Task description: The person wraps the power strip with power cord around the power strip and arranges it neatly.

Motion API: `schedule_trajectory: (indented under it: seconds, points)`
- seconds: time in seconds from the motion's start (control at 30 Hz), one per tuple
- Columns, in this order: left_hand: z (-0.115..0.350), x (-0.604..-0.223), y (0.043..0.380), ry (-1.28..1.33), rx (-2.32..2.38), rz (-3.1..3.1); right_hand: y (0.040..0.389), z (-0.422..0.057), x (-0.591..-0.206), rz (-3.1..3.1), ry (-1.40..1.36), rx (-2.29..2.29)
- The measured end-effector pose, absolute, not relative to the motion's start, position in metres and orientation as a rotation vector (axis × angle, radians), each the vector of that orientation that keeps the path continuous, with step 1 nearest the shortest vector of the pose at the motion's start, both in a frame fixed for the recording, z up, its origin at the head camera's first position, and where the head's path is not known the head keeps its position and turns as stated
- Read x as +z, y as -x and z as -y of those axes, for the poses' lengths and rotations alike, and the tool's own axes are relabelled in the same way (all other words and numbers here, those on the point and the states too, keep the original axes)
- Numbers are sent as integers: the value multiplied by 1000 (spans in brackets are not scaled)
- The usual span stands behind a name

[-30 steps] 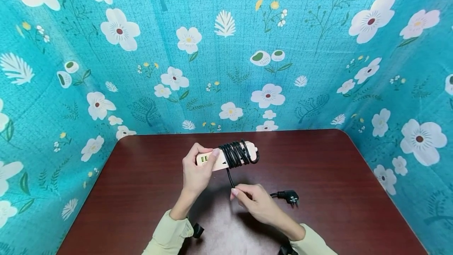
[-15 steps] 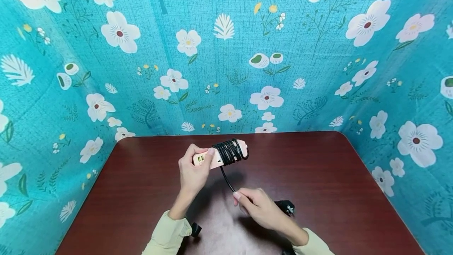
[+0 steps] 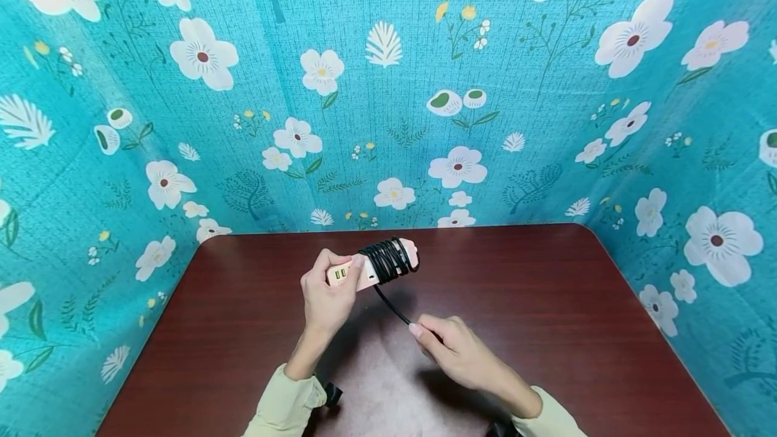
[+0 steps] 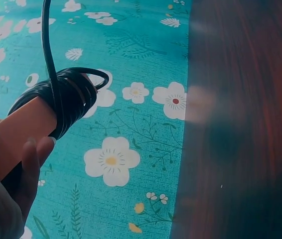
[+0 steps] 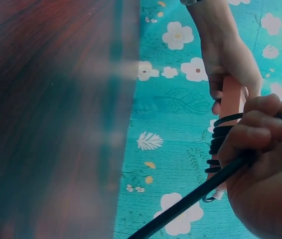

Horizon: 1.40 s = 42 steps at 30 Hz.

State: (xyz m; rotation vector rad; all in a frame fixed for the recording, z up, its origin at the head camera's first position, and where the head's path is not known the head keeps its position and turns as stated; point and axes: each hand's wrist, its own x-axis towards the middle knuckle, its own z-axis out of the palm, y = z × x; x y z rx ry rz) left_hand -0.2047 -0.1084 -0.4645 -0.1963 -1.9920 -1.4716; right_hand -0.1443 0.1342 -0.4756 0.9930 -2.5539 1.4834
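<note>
A pale pink power strip (image 3: pixel 367 277) with two USB ports is held above the table, tilted up to the right. My left hand (image 3: pixel 328 297) grips its USB end, thumb on the top face. Black cord (image 3: pixel 386 261) is wound in several turns round the strip's far half; the left wrist view shows the bare underside of the power strip (image 4: pixel 24 127). From the coil a slack length runs down to my right hand (image 3: pixel 458 354), which holds it between thumb and curled fingers. In the right wrist view the loose cord (image 5: pixel 191 197) leaves the fist. Its plug is out of sight.
A dark red-brown table (image 3: pixel 243 329) lies beneath both hands. Blue flowered cloth (image 3: pixel 388 120) hangs behind it and at both sides. Small black objects sit at the wrists, one by the left cuff (image 3: pixel 332 394) and one by the right cuff (image 3: pixel 502 429).
My left hand and the power strip have shifted left. My right hand has moved slightly right, and more cord shows between it and the coil. The plug, visible earlier beside it, has gone from view.
</note>
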Motion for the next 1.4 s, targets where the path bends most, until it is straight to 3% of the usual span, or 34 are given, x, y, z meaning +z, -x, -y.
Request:
schedule_trajectory:
  seconds: [0.37,0.87,1.4]
  points:
    - [110,-460,202,186,-1476,2004,141,-135,-466,2525,-1001,1502]
    - [109,-462,199,246,-1374,2024,143,-142,-442,2274,-1148,864]
    - [102,-463,195,369,-1330,2139,160,-147,-421,1991,-1252,679]
